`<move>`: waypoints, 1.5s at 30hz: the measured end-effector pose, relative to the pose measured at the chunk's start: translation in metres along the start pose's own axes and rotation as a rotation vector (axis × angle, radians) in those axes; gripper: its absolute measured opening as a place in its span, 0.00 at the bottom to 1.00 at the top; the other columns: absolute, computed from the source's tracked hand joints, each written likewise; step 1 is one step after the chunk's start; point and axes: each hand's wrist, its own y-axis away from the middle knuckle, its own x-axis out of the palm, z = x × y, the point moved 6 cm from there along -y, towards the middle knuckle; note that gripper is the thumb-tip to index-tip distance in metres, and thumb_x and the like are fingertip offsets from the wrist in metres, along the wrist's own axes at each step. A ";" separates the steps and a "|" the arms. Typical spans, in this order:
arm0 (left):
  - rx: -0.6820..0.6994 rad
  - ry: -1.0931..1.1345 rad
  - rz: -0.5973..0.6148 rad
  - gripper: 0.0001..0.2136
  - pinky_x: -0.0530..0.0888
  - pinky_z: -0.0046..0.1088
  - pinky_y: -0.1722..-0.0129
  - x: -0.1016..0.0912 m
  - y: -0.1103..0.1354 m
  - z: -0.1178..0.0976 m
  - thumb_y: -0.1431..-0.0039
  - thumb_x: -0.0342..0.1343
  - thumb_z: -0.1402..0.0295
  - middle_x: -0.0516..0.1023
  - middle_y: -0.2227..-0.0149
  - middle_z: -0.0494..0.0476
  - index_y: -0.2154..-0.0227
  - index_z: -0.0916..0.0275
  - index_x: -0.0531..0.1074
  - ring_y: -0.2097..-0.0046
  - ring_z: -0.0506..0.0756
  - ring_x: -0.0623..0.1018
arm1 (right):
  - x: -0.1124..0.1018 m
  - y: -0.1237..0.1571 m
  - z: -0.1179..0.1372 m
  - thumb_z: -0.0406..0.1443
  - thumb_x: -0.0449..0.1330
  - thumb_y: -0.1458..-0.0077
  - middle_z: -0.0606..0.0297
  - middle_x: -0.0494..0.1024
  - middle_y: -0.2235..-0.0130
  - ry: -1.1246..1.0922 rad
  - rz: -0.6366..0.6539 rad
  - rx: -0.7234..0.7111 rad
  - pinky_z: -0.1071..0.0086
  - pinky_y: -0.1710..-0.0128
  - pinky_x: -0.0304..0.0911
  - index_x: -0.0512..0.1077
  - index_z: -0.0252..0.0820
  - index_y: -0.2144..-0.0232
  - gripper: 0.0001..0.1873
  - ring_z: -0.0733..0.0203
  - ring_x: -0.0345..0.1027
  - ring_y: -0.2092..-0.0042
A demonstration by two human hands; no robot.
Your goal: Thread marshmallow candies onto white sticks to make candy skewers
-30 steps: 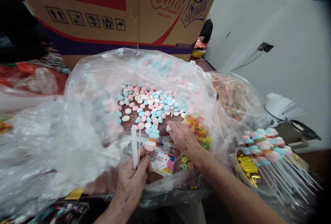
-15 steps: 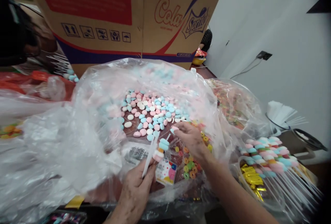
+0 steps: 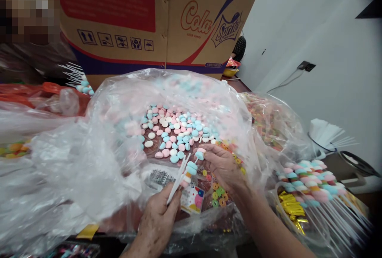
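My left hand [image 3: 160, 214] is closed around several white sticks [image 3: 178, 181]. One of these carries a stack of blue, orange, white and pink candies [image 3: 188, 172]. My right hand [image 3: 220, 165] pinches a blue and pink marshmallow [image 3: 200, 154] at the upper tip of that stick, just above the stack; whether the tip has pierced it I cannot tell. Beyond both hands, loose pink, blue and white marshmallows [image 3: 174, 130] lie in an opened clear plastic bag [image 3: 119, 91]. Ring-shaped candies [image 3: 219, 194] lie under my right wrist, and a printed label [image 3: 192, 198] is beside my left fingers.
A tall cardboard box [image 3: 134, 19] stands behind the bag. At right are finished-looking candy skewers [image 3: 310, 180], gold twist ties [image 3: 291, 206] in a clear tub and a bundle of white sticks [image 3: 325, 132]. A blurred person [image 3: 28, 57] is at the upper left.
My right hand has brought the marshmallow from the side onto the line of the stick's tip. The sticks in my left hand have spread slightly. The view has shifted a little.
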 end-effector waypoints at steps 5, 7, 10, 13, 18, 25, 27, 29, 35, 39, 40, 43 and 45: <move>0.011 0.057 -0.089 0.13 0.60 0.25 0.76 -0.001 0.001 0.000 0.42 0.54 0.61 0.66 0.81 0.47 0.79 0.60 0.73 0.77 0.52 0.65 | -0.004 0.003 0.002 0.40 0.72 0.58 0.63 0.83 0.61 0.196 0.004 -0.090 0.63 0.55 0.70 0.82 0.43 0.64 0.16 0.58 0.76 0.60; -0.005 0.070 -0.105 0.12 0.60 0.25 0.76 -0.001 0.002 0.001 0.42 0.54 0.60 0.67 0.81 0.47 0.76 0.60 0.76 0.77 0.52 0.65 | -0.006 0.004 0.002 0.42 0.71 0.55 0.62 0.83 0.59 0.319 0.029 -0.119 0.60 0.51 0.69 0.82 0.44 0.63 0.15 0.55 0.75 0.57; -0.013 0.078 -0.101 0.14 0.60 0.25 0.77 -0.001 0.002 0.001 0.41 0.54 0.59 0.65 0.82 0.47 0.77 0.60 0.74 0.77 0.52 0.64 | -0.007 0.006 0.001 0.44 0.68 0.51 0.64 0.83 0.56 0.438 0.077 -0.155 0.57 0.48 0.67 0.81 0.46 0.59 0.16 0.53 0.75 0.53; 0.002 0.063 -0.084 0.15 0.59 0.26 0.76 -0.001 0.002 -0.001 0.40 0.52 0.58 0.63 0.81 0.46 0.79 0.59 0.70 0.77 0.52 0.63 | -0.007 0.009 0.003 0.45 0.66 0.48 0.65 0.82 0.54 0.523 0.061 -0.226 0.55 0.47 0.67 0.81 0.47 0.57 0.17 0.52 0.74 0.52; 0.002 0.020 -0.051 0.13 0.59 0.26 0.76 -0.001 0.001 -0.002 0.40 0.51 0.59 0.65 0.81 0.47 0.75 0.60 0.74 0.77 0.53 0.64 | 0.001 0.013 0.007 0.44 0.65 0.47 0.65 0.83 0.59 0.520 0.073 -0.271 0.59 0.53 0.70 0.80 0.46 0.57 0.16 0.55 0.75 0.56; 0.013 0.021 -0.061 0.15 0.61 0.26 0.76 -0.002 0.001 -0.001 0.40 0.52 0.59 0.66 0.81 0.47 0.79 0.60 0.70 0.77 0.52 0.65 | 0.000 0.005 0.010 0.38 0.67 0.53 0.66 0.81 0.64 0.396 0.006 -0.294 0.66 0.62 0.71 0.80 0.44 0.64 0.12 0.60 0.74 0.64; 0.007 0.025 -0.081 0.15 0.61 0.25 0.76 -0.002 0.001 0.000 0.41 0.53 0.59 0.65 0.82 0.47 0.81 0.59 0.69 0.77 0.52 0.64 | -0.005 -0.001 0.013 0.38 0.66 0.52 0.65 0.81 0.63 0.415 -0.030 -0.313 0.65 0.63 0.70 0.80 0.43 0.63 0.12 0.60 0.73 0.65; 0.006 0.036 -0.101 0.14 0.61 0.25 0.77 -0.003 0.001 0.001 0.41 0.53 0.59 0.66 0.82 0.47 0.80 0.60 0.70 0.78 0.52 0.64 | -0.013 -0.009 0.019 0.38 0.63 0.49 0.65 0.81 0.63 0.488 -0.065 -0.356 0.64 0.62 0.70 0.79 0.42 0.60 0.13 0.59 0.73 0.65; 0.025 0.038 -0.106 0.13 0.62 0.24 0.78 -0.002 -0.001 0.005 0.42 0.54 0.60 0.68 0.82 0.47 0.78 0.60 0.72 0.79 0.51 0.65 | -0.009 -0.028 0.021 0.28 0.54 0.45 0.57 0.80 0.59 1.438 0.076 -0.617 0.61 0.51 0.65 0.77 0.39 0.60 0.15 0.54 0.72 0.56; 0.019 0.022 -0.130 0.12 0.63 0.24 0.79 -0.006 -0.002 0.003 0.43 0.55 0.60 0.68 0.83 0.47 0.78 0.60 0.74 0.80 0.51 0.65 | -0.008 -0.022 0.018 0.25 0.53 0.43 0.53 0.78 0.56 1.729 0.195 -0.652 0.60 0.49 0.63 0.73 0.37 0.53 0.17 0.53 0.69 0.53; 0.021 0.012 -0.118 0.13 0.63 0.24 0.80 -0.006 -0.003 0.002 0.43 0.55 0.60 0.67 0.84 0.47 0.80 0.59 0.73 0.80 0.52 0.65 | -0.010 -0.017 0.024 0.26 0.52 0.41 0.53 0.78 0.54 1.720 0.171 -0.670 0.60 0.50 0.63 0.72 0.37 0.51 0.17 0.53 0.68 0.52; 0.020 0.000 -0.072 0.15 0.63 0.24 0.80 -0.006 -0.004 0.003 0.43 0.54 0.60 0.66 0.84 0.47 0.83 0.59 0.71 0.80 0.52 0.65 | -0.021 -0.001 0.035 0.28 0.52 0.40 0.59 0.78 0.61 1.668 0.224 -0.650 0.62 0.56 0.64 0.74 0.41 0.57 0.13 0.55 0.69 0.59; 0.011 0.003 -0.064 0.14 0.63 0.24 0.80 -0.006 -0.003 0.005 0.42 0.54 0.60 0.67 0.82 0.47 0.78 0.59 0.74 0.79 0.52 0.65 | -0.027 0.010 0.031 0.28 0.54 0.41 0.64 0.75 0.68 1.690 0.370 -0.605 0.65 0.61 0.63 0.75 0.43 0.68 0.11 0.58 0.68 0.64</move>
